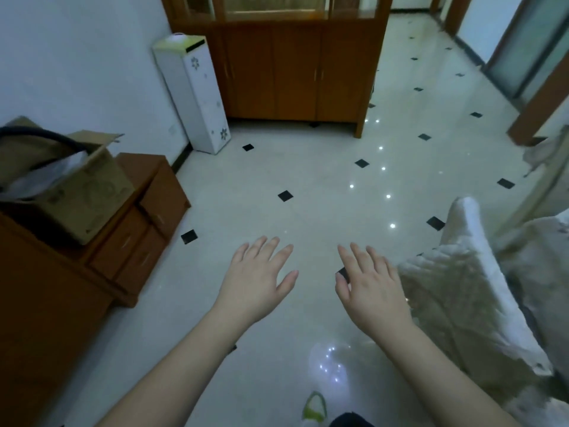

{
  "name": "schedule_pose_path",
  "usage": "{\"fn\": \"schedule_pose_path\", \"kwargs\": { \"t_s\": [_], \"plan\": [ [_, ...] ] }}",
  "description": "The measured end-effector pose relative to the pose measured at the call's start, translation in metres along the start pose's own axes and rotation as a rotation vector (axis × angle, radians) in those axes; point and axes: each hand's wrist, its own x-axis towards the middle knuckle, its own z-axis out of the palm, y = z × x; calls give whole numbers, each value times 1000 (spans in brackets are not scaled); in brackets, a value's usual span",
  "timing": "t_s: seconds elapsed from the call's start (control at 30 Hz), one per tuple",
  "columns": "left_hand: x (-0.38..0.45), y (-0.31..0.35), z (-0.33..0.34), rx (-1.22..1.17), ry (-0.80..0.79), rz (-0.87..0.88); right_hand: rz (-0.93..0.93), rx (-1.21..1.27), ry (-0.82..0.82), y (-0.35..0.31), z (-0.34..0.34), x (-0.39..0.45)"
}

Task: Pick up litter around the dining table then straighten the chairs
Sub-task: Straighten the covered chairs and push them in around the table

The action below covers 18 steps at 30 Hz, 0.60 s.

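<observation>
Both arms reach forward over the pale tiled floor (252, 186), palms down. The left hand (257, 282) has its fingers straight and slightly spread and holds nothing; the right hand (371, 285) is likewise flat, fingers spread, holding nothing. No litter, dining table or chair can be made out on the floor around the hands. To the right of the right hand, just beside it, lies furniture under a whitish cloth cover (468, 291). Left of the left hand stands a low brown drawer cabinet (138, 229) carrying an open cardboard box (80, 192). Beyond the hands, against the far wall, stand a tall wooden cabinet (295, 72) and a white flowered water dispenser (197, 94). A green-trimmed shoe (314, 408) shows below the hands.
</observation>
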Motion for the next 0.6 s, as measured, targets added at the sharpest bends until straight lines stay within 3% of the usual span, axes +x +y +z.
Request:
{"fn": "schedule_pose_path", "kwargs": {
  "t_s": [0.37, 0.6],
  "plan": [
    [274, -33, 10, -59, 34, 159, 130, -12, 108, 76, -38, 247],
    [444, -50, 39, -83, -8, 326, 266, -63, 81, 103, -26, 381]
  ]
}}
